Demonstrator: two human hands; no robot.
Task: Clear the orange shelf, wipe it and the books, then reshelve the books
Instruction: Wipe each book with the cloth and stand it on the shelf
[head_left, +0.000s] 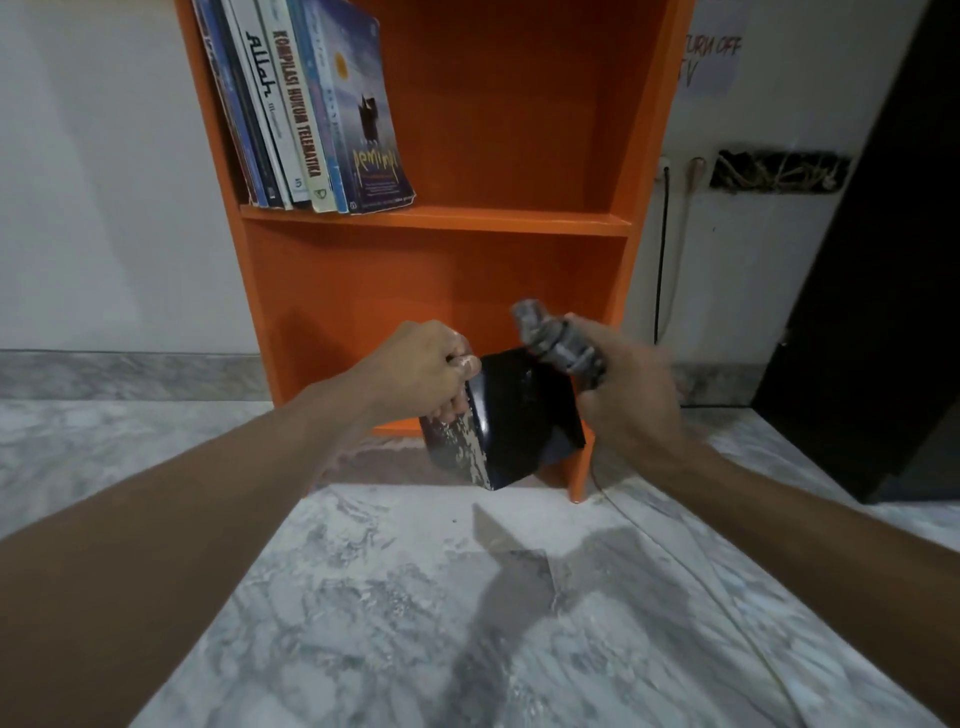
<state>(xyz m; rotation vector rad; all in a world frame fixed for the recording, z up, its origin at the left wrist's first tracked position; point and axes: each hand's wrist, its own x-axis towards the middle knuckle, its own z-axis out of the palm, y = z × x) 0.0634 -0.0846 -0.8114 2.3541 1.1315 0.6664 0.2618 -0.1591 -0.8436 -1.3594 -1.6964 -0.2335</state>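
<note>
left hand (426, 371) pinching black book (511, 415) at its left edge | right hand (618, 387) clenched on grey cloth (556, 340), touching book | shelf (441, 291) behind | books (306, 104) leaning far left

I log: orange shelf (441, 221), standing on marble floor (395, 597); upper board carries a leaning row of books (306, 109), left side. Lower compartment bare where visible.

upper shelf (436, 218): right part free | leaning books (311, 104) block left | lower bay: open behind black book (514, 415)
</note>
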